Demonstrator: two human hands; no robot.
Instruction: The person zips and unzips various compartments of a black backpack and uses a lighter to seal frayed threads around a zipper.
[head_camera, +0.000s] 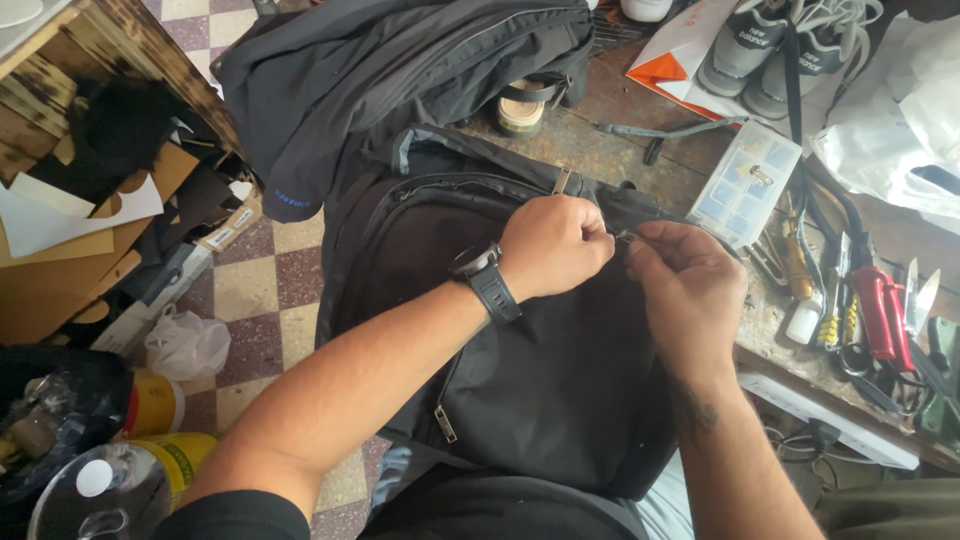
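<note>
Black backpack (520, 380): lies across the person's lap, top against the workbench (640, 110). Left hand (555, 245), wristwatch (487, 280) on its wrist: fingers closed, pinching at the zipper line. Right hand (685, 280): fingertips closed on a small metal zipper pull (625, 237). Nearby: clear parts box (748, 182), hand tools (880, 310), grey sneakers (790, 45).

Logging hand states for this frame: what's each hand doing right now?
Left hand: closed, gripping the black backpack at its zipper.
Right hand: closed, pinching the small metal zipper pull.
</note>
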